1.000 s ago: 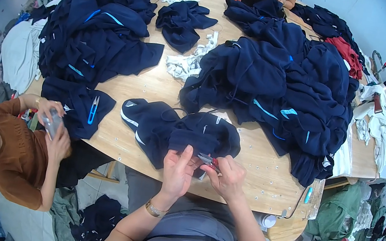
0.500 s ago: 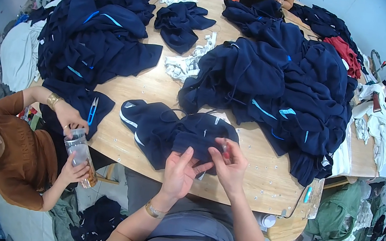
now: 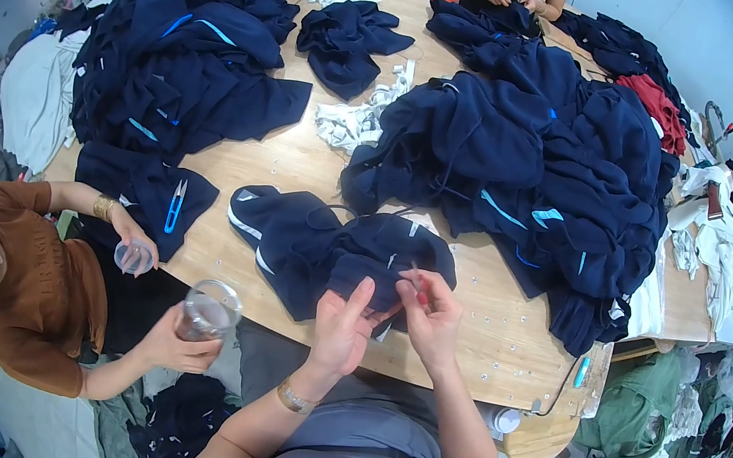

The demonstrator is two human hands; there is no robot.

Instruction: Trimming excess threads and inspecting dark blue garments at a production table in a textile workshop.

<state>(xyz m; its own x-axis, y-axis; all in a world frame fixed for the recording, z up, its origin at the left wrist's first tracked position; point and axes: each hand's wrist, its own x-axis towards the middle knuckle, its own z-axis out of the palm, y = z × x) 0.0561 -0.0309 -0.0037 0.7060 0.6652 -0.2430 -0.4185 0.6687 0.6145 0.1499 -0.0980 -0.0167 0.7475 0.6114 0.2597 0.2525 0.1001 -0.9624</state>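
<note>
Spread at the table's near edge is a navy garment [image 3: 288,241] with white stripes, its fabric bunched toward me. My left hand [image 3: 342,333] is closed on the garment's near edge, thumb on top and fingers partly hidden by the cloth. Just right of it, my right hand [image 3: 431,321] is pinched over the same cloth. A thin, small thing shows at its fingertips, too small to name. A short pale mark lies on the fabric between the hands.
Navy garment piles [image 3: 514,147] cover the far table [image 3: 240,151]. Blue thread snips [image 3: 173,206] lie on navy cloth to the left. Close on my left, a co-worker holds a clear jar [image 3: 209,312] over the table edge. A turquoise-handled tool [image 3: 582,371] hangs at the right edge.
The co-worker has taken the lid off the jar and moved the jar toward me. My right hand has shifted slightly at the cloth; my left keeps its hold.
</note>
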